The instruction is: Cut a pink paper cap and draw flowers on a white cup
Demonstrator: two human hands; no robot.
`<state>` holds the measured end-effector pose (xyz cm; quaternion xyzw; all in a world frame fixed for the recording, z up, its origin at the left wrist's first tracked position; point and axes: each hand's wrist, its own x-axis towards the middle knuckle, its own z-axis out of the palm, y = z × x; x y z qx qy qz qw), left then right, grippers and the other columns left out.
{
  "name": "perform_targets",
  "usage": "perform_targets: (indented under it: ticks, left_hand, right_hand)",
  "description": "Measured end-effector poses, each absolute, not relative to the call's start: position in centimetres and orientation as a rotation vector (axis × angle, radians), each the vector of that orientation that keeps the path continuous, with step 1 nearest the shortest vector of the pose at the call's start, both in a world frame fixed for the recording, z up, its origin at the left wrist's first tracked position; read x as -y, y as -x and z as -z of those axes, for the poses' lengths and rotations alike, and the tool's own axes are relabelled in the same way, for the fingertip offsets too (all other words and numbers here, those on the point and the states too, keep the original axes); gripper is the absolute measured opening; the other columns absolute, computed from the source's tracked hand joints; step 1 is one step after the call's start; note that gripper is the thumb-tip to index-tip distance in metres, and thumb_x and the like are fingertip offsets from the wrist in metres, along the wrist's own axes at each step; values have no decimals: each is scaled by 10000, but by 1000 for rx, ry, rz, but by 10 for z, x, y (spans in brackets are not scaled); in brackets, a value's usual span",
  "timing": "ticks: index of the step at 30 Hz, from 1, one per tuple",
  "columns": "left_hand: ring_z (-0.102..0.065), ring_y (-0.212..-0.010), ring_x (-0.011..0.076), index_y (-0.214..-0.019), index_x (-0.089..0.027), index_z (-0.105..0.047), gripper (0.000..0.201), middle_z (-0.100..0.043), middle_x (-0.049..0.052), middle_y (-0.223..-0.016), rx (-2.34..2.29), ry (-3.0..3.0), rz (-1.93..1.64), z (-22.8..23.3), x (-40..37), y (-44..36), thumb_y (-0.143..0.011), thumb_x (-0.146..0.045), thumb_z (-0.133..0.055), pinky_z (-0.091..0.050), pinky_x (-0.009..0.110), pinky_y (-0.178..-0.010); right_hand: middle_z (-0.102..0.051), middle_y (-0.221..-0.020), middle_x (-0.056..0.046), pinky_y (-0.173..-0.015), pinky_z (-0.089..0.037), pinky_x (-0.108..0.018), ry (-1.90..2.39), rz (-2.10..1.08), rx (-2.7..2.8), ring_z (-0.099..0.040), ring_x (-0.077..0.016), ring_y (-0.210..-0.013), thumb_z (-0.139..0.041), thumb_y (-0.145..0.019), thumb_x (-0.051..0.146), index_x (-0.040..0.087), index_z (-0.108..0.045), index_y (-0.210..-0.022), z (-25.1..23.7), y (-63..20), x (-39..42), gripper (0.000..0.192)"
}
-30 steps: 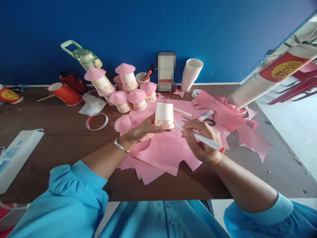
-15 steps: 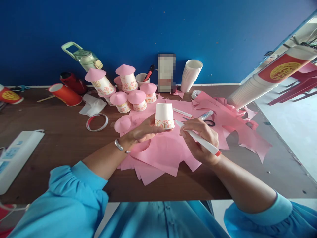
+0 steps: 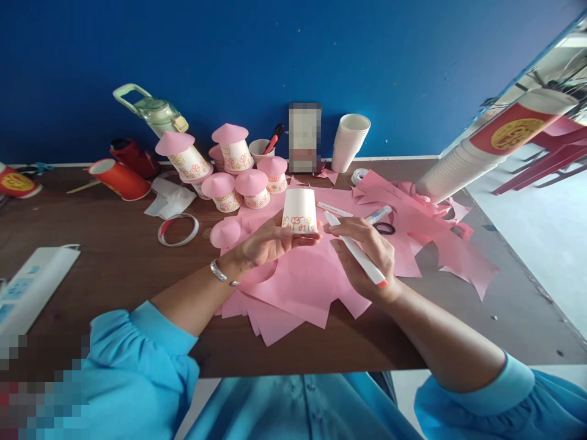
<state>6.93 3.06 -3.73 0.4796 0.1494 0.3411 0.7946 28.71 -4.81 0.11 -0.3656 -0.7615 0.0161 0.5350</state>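
Near the middle of the frame the left hand [image 3: 268, 241] cradles an upturned paper cup [image 3: 299, 210] from below, fingers curled round its rim so the cup stands base-up on the palm and fingertips. The cup is white, smooth and tapered, with small red and yellow flower drawings in a band near its lower edge. Just right of it, the right hand [image 3: 367, 253] is closed in a writing grip round a white marker [image 3: 355, 253] — a slim plastic barrel with an orange-red end pointing toward the lower right, its tip close beside the cup's decorated band; whether the tip touches cannot be told.

Under both hands lies a loose heap of pink paper [image 3: 302, 287], thin matte sheets with jagged, pointed cut edges, spreading toward the right of the frame over a dark brown wooden table [image 3: 105, 269]. Beside the left hand's fingers sits a single pink paper cone [image 3: 226, 232]. Behind the cup, toward the upper centre, a cluster of finished cups [image 3: 238, 174] stands with pink cone tops. A roll of tape [image 3: 178, 228] lies flat at left of centre, and black-handled scissors [image 3: 384, 228] and another pen [image 3: 378, 214] rest on the paper just beyond the right hand. A stack of white cups [image 3: 349, 142] leans against the blue wall [image 3: 293, 55]; a longer stack [image 3: 463, 162] lies tilted at the upper right. A red cup [image 3: 119, 179] lies on its side at the upper left — a pale green bottle [image 3: 153, 110] stands tilted behind it.
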Motion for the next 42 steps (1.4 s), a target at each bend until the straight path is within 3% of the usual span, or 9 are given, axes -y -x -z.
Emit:
perform_targets:
  ticks: [10, 13, 18, 24, 29, 34, 42]
  left_hand:
    - [-740, -1238, 324, -1043, -262, -795, 179, -798, 87, -1230, -316, -1048, -764, 36, -31, -74, -883, -339, -776, -603, 474, -1076]
    - [-742, -1223, 297, -1076, -271, -780, 206, -791, 77, -1245, -295, -1045, -786, 35, -31, -75, -879, -326, -797, -607, 435, -1054]
    - [-776, -1077, 235, -1104, -253, -766, 234, -811, 56, -1088, -297, -1034, -732, 35, -30, -71, -883, -293, -830, -612, 364, -986]
    - [-752, -1210, 277, -1191, -280, -771, 327, -790, 78, -1276, -286, -1056, -752, 38, -29, -69, -877, -335, -842, -582, 441, -1108]
    - [-739, -1257, 276, -1022, -273, -833, 178, -809, 53, -1242, -259, -1050, -777, 33, -28, -71, -862, -350, -850, -567, 426, -1157]
    - [-746, -1254, 297, -1111, -239, -825, 220, -819, 87, -1226, -306, -1000, -745, 37, -30, -68, -908, -315, -788, -567, 442, -1157]
    - [-761, -1216, 279, -1172, -214, -764, 267, -816, 70, -1228, -302, -1000, -728, 41, -32, -68, -911, -270, -771, -586, 403, -1097]
  right_hand:
    - [-771, -1034, -55, -758, -650, -351, 814, 3, 1920, -773, -203, -879, -638, -984, 92, 280, -645, -1314, 5, -285, 48, 380]
    - [-773, -1010, -64, -741, -643, -339, 794, 1, 1931, -770, -201, -846, -636, -991, 99, 254, -651, -1291, 5, -282, 48, 339]
    - [-790, -985, -61, -766, -646, -315, 750, 9, 1939, -788, -201, -884, -643, -971, 79, 242, -650, -1285, 6, -279, 49, 354]
    - [-771, -1080, -99, -755, -654, -363, 755, 59, 1913, -782, -238, -923, -657, -970, 139, 245, -608, -1350, 7, -285, 49, 397]
    - [-735, -1124, -111, -769, -654, -390, 813, 86, 1905, -766, -254, -978, -658, -998, 223, 260, -578, -1382, 7, -289, 48, 394]
    - [-717, -1130, -114, -793, -651, -390, 821, 99, 1901, -757, -260, -1013, -673, -993, 214, 249, -572, -1398, 6, -288, 48, 418]
    - [-714, -988, -81, -731, -630, -329, 726, 82, 1946, -723, -196, -843, -591, -1041, 193, 221, -654, -1267, -3, -289, 49, 236]
